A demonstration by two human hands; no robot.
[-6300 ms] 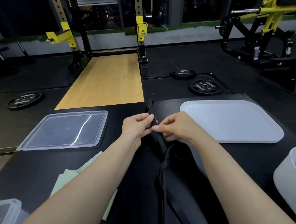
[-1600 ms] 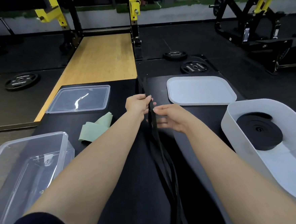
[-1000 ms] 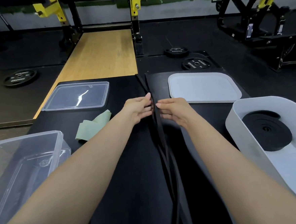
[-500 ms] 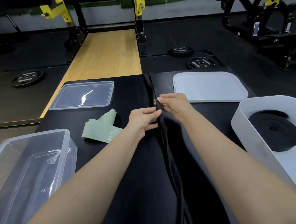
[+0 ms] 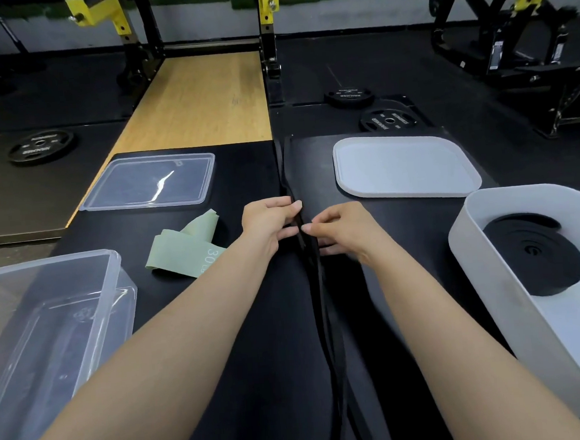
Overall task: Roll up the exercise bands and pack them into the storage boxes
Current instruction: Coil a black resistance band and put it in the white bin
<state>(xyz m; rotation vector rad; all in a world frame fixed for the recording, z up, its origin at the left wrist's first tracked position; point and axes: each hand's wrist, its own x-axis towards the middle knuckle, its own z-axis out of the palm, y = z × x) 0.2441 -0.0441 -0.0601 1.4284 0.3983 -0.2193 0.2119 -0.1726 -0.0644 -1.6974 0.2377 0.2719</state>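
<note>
Head view, both bare forearms reach forward over a black mat (image 5: 254, 325). Long black band (image 5: 314, 269) lies stretched along the mat's midline, running from the far edge toward the camera and out of the bottom of the frame; it shows as several narrow strands side by side. Left hand (image 5: 268, 223) sits at the band's left edge, fingers curled, thumb and fingertips pinching the strands. Right hand (image 5: 337, 232) is just beside it on the band's right edge, thumb and forefinger pinching the band, the other fingers curled underneath against the mat. The two hands nearly touch across the band. Light green band (image 5: 184, 253) lies loosely folded on the mat left of the left hand, apart from it, with "30" printed on it. Clear box (image 5: 49, 326) stands at near left; contents hard to read through the plastic, though a scrap of green shows at its near corner. Clear lid (image 5: 152, 181) lies flat at far left. White box (image 5: 492, 291) stands at near right and holds a rolled black band (image 5: 538, 257), coiled flat on the box floor. White lid (image 5: 401, 167) lies flat at far right. Beyond the mat: wooden platform (image 5: 198, 102), yellow-and-black rack uprights, three weight plates on the dark floor.
</note>
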